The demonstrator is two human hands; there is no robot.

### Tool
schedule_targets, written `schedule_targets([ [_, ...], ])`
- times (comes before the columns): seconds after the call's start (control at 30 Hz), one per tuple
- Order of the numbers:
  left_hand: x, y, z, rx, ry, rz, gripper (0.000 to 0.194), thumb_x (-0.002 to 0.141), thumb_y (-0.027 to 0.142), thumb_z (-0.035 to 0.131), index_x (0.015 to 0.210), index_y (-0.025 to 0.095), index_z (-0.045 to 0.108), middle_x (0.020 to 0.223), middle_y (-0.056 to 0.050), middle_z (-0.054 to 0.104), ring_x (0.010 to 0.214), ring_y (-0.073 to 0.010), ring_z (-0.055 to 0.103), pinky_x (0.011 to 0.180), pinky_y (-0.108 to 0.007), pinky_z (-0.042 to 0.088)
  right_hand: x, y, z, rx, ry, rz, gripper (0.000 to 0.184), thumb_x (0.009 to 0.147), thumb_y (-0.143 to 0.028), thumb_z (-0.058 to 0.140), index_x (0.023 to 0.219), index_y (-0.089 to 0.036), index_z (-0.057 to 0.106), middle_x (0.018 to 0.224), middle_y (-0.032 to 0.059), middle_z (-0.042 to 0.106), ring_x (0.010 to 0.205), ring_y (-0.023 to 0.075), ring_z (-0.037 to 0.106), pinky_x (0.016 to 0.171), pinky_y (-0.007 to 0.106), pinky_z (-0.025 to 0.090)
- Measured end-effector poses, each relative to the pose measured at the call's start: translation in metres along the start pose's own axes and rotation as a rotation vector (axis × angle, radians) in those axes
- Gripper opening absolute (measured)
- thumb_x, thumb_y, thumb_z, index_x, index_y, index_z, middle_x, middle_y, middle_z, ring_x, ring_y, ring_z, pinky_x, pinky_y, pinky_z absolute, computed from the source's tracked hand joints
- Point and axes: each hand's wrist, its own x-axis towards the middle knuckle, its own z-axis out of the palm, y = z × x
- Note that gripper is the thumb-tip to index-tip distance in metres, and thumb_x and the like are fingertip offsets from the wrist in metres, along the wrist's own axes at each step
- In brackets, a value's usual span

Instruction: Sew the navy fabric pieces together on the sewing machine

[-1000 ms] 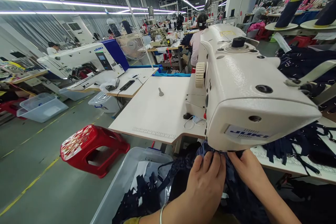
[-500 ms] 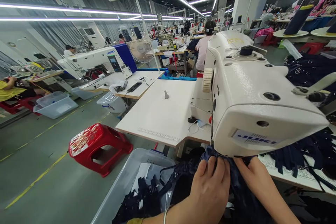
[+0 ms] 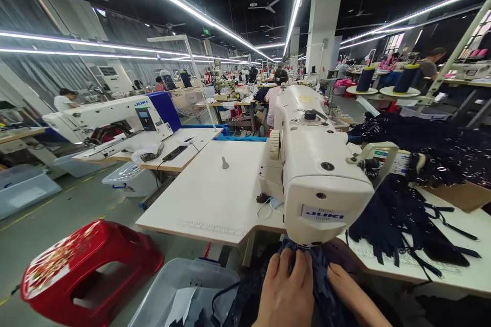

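Pressing down on the dark navy fabric point(image 3: 318, 286) just under the head of the white sewing machine point(image 3: 318, 184), your left hand point(image 3: 286, 294) lies flat with fingers spread over the cloth, and your right hand point(image 3: 351, 294) rests beside it, fingers pointing in toward the needle area; neither is closed around anything, both simply bear on the fabric. The needle itself is hidden behind the machine head, so you cannot see the seam from the head view. To do this well, I judge you should keep both hands level, feed the cloth evenly, and keep fingertips clear of the hidden needle. More navy pieces point(image 3: 402, 219) lie heaped on the table point(image 3: 207, 199) to the right of the machine, well apart from your hands. A clear plastic bin point(image 3: 180, 291) sits below your left arm, and a red stool point(image 3: 84, 271) stands on the floor farther left.
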Motion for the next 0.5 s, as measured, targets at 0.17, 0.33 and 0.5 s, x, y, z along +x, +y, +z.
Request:
schedule_targets([
  [0.17, 0.003, 0.004, -0.005, -0.111, -0.01, -0.009, 0.043, 0.089, 0.039, 0.043, 0.118, 0.014, 0.064, 0.107, -0.008, 0.067, 0.095, -0.0276, 0.054, 0.087, -0.039, 0.037, -0.017, -0.007, -0.01, 0.343, -0.083, 0.067, 0.059, 0.069, -0.074, 0.059, 0.071, -0.016, 0.068, 0.062, 0.0028, 0.066, 0.075, 0.025, 0.064, 0.077, 0.035, 0.049],
  [0.33, 0.004, -0.003, -0.01, -0.096, 0.003, 0.043, 0.057, 0.095, 0.057, 0.034, 0.116, 0.013, 0.064, 0.106, -0.009, 0.067, 0.094, -0.0286, 0.057, 0.084, -0.04, 0.041, -0.045, -0.023, -0.044, 0.481, 0.215, 0.053, 0.049, 0.067, -0.066, 0.069, 0.078, -0.018, 0.068, 0.074, 0.0033, 0.069, 0.077, 0.0241, 0.065, 0.079, 0.034, 0.05],
  [0.5, 0.001, -0.002, -0.022, -0.423, -0.102, 0.015, 0.051, 0.094, 0.057, 0.041, 0.12, 0.016, 0.057, 0.122, -0.013, 0.06, 0.11, -0.0268, 0.057, 0.09, -0.034, 0.047, -0.088, -0.044, -0.057, 0.26, 0.26, -0.184, 0.038, 0.083, -0.055, 0.06, 0.093, -0.02, 0.072, 0.083, 0.0046, 0.071, 0.08, 0.0219, 0.064, 0.078, 0.031, 0.05],
])
